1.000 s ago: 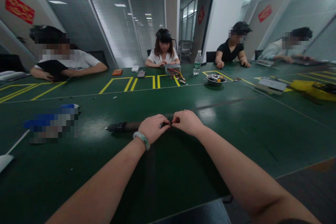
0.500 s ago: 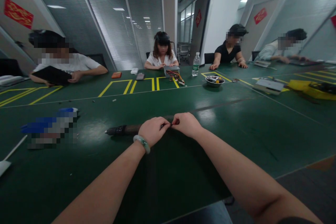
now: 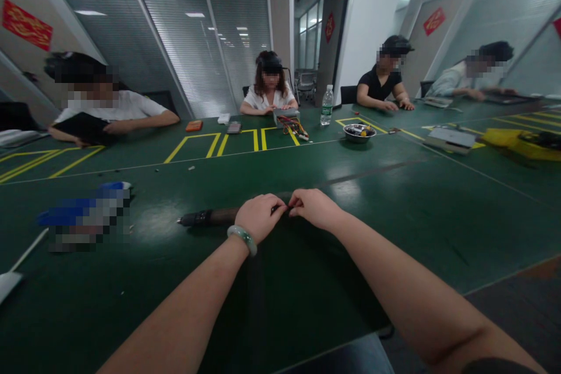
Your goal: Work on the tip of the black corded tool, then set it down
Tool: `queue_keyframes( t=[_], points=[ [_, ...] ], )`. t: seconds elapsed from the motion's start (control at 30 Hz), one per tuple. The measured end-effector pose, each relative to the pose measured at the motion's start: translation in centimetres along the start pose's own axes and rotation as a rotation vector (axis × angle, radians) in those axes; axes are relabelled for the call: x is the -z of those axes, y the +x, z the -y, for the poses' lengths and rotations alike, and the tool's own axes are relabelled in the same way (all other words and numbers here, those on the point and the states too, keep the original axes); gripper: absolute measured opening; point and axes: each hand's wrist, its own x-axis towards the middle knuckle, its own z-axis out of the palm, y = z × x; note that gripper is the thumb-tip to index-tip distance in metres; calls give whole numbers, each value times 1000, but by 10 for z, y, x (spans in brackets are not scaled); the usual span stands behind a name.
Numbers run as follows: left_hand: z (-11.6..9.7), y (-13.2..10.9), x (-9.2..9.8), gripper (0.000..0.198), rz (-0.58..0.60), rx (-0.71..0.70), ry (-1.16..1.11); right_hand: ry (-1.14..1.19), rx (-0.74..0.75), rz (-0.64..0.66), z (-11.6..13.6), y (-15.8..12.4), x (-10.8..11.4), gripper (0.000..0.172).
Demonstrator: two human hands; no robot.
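Note:
My left hand (image 3: pixel 259 216), with a green-and-white bangle (image 3: pixel 242 238) at its wrist, is closed in a pinch. Facing it, my right hand (image 3: pixel 316 208) is pinched too, its fingertips almost meeting those of the left. Something small and dark shows at the fingertips, too small to name. A dark electric screwdriver (image 3: pixel 205 218) lies on the green table behind my left hand, its bit pointing left; the hand hides its other end.
A blue, partly blurred-out object (image 3: pixel 85 207) lies to the left. Across the table are a metal bowl (image 3: pixel 359 134) of small parts, a water bottle (image 3: pixel 326 105), a power supply with coloured cables (image 3: pixel 294 124) and a yellow bag (image 3: pixel 521 146). Several people sit opposite.
Both hands have shifted slightly right in view, still pinching close together. The view has moved a little. Across the table, the black-sleeved person's hands have come closer together.

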Motion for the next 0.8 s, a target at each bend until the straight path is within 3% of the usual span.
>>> queue_keyframes(
  t=[0.23, 0.33, 0.5, 0.6, 0.8],
  points=[
    [2, -1, 0, 27, -27, -6, -23, -234, 141, -80, 4, -3, 7, 9],
    [2, -2, 1, 25, -22, -2, -43, -231, 198, -130, 2, -1, 5, 7],
    [1, -4, 3, 22, -32, 17, -97, -64, 129, -144, -4, 1, -3, 6],
    [0, -6, 4, 25, -52, 34, -111, -99, 87, -155, -6, 2, -8, 12],
    [0, -10, 7, 30, -282, -28, -161, -332, 157, -175, -4, 4, -15, 13]
  ],
)
